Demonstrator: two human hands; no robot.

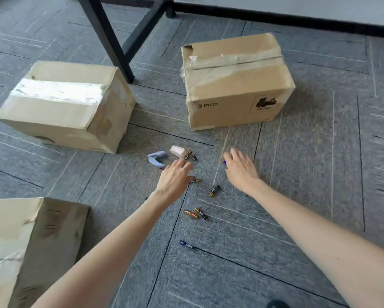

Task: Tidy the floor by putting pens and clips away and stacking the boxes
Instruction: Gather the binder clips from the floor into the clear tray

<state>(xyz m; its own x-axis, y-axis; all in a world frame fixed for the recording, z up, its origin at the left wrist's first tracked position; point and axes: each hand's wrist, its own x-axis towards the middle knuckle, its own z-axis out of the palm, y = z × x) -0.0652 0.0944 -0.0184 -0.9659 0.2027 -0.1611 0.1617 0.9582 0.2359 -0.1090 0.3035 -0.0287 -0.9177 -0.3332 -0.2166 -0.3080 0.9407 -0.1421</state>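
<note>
Three taped cardboard boxes lie on the grey carpet: one at the left (64, 105), one with PICO printed on it at the right (235, 85), one at the near left corner (26, 245). Between them lie a lilac clip (156, 157), a pink clip (178, 151) and several small batteries (214, 190). A blue pen (186, 244) lies nearer to me. My left hand (175, 176) hovers with fingers apart just by the clips, partly covering a battery. My right hand (242, 168) is spread over the carpet, a blue object (224, 162) peeking out by its fingers.
Black table legs (111, 41) stand on the carpet behind and between the two far boxes. A black skirting (297, 21) runs along the wall at the back. A dark shape (277, 304) shows at the bottom edge.
</note>
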